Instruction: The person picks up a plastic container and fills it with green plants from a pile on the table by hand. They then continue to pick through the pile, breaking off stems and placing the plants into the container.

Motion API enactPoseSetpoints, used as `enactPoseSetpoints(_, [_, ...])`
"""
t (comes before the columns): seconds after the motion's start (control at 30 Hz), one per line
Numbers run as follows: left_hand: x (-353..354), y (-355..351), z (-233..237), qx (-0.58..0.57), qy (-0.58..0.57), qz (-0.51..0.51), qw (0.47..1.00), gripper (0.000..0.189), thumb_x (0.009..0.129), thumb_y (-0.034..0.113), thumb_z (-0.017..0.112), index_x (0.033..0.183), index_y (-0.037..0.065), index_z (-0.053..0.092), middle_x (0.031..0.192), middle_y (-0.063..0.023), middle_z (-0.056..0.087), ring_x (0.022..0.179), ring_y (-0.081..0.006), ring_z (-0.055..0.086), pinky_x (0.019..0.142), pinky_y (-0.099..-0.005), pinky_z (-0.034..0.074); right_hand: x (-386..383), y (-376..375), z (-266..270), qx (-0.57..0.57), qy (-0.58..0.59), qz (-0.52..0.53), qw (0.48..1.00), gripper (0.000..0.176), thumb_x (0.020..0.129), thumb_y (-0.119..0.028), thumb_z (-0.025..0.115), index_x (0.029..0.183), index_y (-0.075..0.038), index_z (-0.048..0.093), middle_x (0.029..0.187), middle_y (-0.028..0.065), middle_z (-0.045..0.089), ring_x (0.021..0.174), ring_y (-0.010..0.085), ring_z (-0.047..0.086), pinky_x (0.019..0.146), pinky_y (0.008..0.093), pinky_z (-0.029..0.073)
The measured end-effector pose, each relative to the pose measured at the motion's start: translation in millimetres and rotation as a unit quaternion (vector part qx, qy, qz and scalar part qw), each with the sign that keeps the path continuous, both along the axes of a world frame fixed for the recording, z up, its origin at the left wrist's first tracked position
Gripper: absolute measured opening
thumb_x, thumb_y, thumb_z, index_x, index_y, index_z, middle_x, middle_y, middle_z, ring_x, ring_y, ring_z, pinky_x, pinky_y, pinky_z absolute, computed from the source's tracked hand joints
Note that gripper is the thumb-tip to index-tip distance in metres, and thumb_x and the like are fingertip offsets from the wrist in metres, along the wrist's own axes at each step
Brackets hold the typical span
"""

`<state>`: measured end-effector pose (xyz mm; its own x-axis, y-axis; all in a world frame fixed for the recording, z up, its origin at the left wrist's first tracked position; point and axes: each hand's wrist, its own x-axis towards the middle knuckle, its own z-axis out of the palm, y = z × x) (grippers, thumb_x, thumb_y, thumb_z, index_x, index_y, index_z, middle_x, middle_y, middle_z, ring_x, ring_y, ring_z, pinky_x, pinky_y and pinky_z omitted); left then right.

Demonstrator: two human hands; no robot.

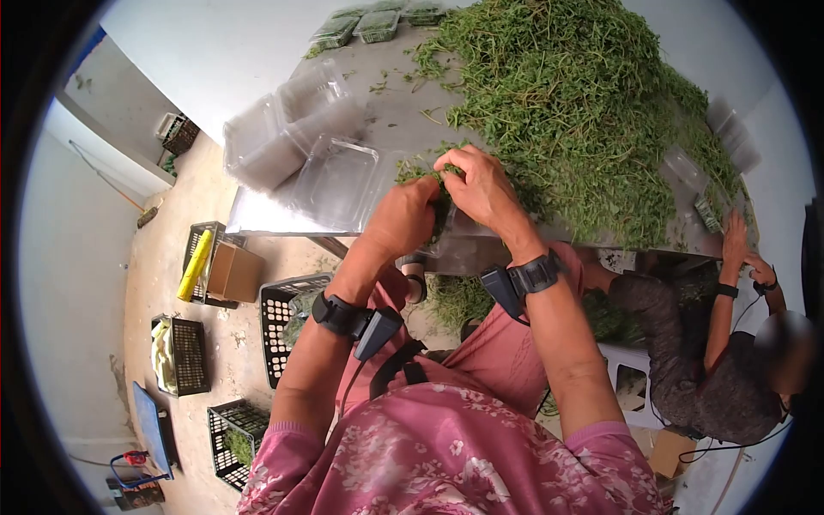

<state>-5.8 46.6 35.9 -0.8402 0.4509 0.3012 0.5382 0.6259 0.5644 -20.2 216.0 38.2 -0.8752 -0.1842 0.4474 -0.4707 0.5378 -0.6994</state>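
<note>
**Bunch of greens [441,211] held in both hands at near edge of tabletop [396,113]**

Far left, floor: blue-decked trolley [151,427], black crate [195,356] with pale contents, another black crate [225,232] with a yellow roll [196,264] and a cardboard box [233,272] by it.

Left part of tabletop: nested stack of clear containers [262,146], lids hinged open. Just right of it, one clear container [336,176] lies open near the front edge. Back edge: several filled containers [378,26], greens inside.

Left hand [403,215]: fingers curled around the bunch. Right hand [482,187]: just beside it, thumb and index pinching the same bunch. Exact finger contact partly hidden.

Right: big pile of greens [558,112] covers most of that side, beyond the right hand. Far right: co-worker's hands [735,237] at the tabletop edge, near a small container of greens [708,215]; can't tell their grip.
</note>
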Motion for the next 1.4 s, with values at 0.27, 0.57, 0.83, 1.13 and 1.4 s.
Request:
enactPoseSetpoints(0.27, [-1,1,-2,-0.028,-0.026,0.015,0.999,0.018,0.077,0.0,0.049,0.094,-0.001,0.052,0.089,-0.0235,0.061,0.09,-0.0435,0.059,0.078,-0.0475,0.047,0,-1,-3,-0.008,-0.009,-0.009,1.0,0.015,0.083,-0.007,0.059,0.095,-0.005,0.067,0.09,0.0195,0.061,0.086,0.037,0.059,0.079,0.0432,0.049])
enactPoseSetpoints(0.57, [-1,2,-7,-0.026,-0.006,0.014,1.0,0.019,0.077,-0.002,0.047,0.095,-0.002,0.051,0.092,-0.0239,0.06,0.092,-0.0434,0.059,0.08,-0.0469,0.046,-6,-2,-12,0.006,0.027,-0.023,0.999,0.015,0.082,-0.01,0.063,0.096,-0.008,0.067,0.089,0.0169,0.062,0.079,0.0336,0.061,0.07,0.0409,0.049])
enactPoseSetpoints(0.83, [1,0,-8,-0.019,0.009,0.018,1.0,0.016,0.08,0.001,0.05,0.095,-0.001,0.057,0.092,-0.022,0.063,0.091,-0.0401,0.061,0.08,-0.044,0.048,-1,-5,-6,-0.009,0.003,-0.03,1.0,0.012,0.082,-0.008,0.06,0.092,-0.006,0.068,0.092,0.0203,0.063,0.092,0.0394,0.06,0.083,0.0453,0.049])
enactPoseSetpoints(1.13, [3,3,-5,-0.052,0.014,0.031,0.998,0.012,0.087,0.007,0.052,0.093,-0.001,0.057,0.093,-0.0227,0.063,0.092,-0.0411,0.061,0.079,-0.0446,0.048,1,-12,-12,-0.008,0.003,-0.063,0.998,0.014,0.081,-0.008,0.062,0.095,-0.009,0.066,0.095,0.0183,0.06,0.093,0.0385,0.058,0.083,0.0449,0.048])
enactPoseSetpoints(1.4, [11,0,11,-0.086,0.011,0.009,0.996,0.015,0.088,0.012,0.054,0.093,-0.001,0.058,0.094,-0.0228,0.063,0.092,-0.0424,0.06,0.081,-0.0466,0.048,11,-17,-15,0.007,0.063,-0.073,0.995,0.016,0.08,-0.004,0.063,0.096,-0.005,0.064,0.093,0.0193,0.059,0.09,0.0388,0.059,0.08,0.0451,0.05])
